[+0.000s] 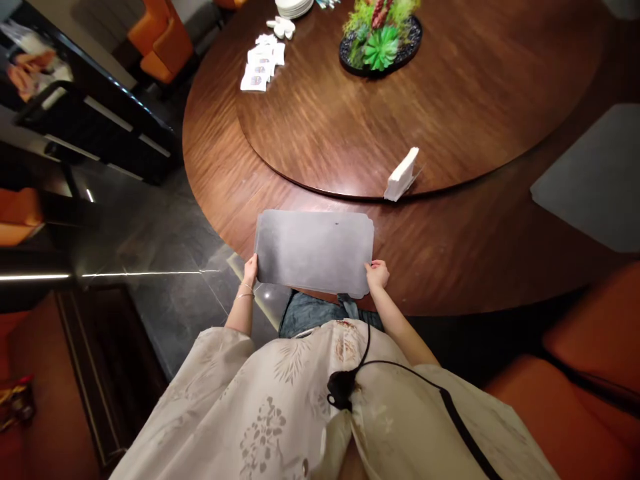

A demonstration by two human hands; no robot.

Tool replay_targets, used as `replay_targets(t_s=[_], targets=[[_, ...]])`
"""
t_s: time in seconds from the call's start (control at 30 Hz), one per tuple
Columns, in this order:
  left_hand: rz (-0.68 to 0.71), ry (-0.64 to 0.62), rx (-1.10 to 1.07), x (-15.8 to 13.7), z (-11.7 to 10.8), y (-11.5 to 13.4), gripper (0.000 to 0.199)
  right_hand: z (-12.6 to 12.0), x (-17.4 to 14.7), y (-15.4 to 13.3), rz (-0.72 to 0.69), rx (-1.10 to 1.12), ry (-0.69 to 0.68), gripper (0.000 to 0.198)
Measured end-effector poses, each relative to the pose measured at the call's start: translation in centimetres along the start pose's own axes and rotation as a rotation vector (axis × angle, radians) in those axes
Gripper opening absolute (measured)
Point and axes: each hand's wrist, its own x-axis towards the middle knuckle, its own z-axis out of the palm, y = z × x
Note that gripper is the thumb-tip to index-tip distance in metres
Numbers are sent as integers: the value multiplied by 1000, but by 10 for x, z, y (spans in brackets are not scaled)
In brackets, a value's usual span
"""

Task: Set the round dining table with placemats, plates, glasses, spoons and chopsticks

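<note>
A grey rectangular placemat (315,250) with notched corners is stretched between my two hands, over the near edge of the round wooden table (440,267). Edges showing along its sides suggest more than one mat in the stack. My left hand (251,270) is closed on its left side, near the lower corner. On the opposite side, my right hand (377,275) pinches the lower right edge between thumb and fingers. A small dark mark shows near the top of the mat. Whether its far edge rests on the table, I cannot tell.
On the raised turntable (310,133) stand a napkin holder (401,175), a plant arrangement (381,47), white packets (260,67) and stacked plates (294,7). Another grey placemat (595,180) lies at right. Orange chairs (595,360) and a dark cart (95,127) flank the table.
</note>
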Motion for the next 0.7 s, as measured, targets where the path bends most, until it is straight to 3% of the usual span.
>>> replay_targets(t_s=[0.23,0.37,0.5,0.63,0.7], targets=[[-166,-19,-69,-34,8,-33,34,-22,28,1,-202,-13,-35,11],[-138,-20,-8,-22,-1,-30,27,-38,36,16,-162,-62,77,19],[-21,76,145,34,-50,20,27,-65,33,35,-60,-121,241,25],[146,184,315,112,-117,109,24,-94,15,47,18,-164,382,29],[229,257,430,143,-134,149,20,-106,4,48,53,-181,454,32]])
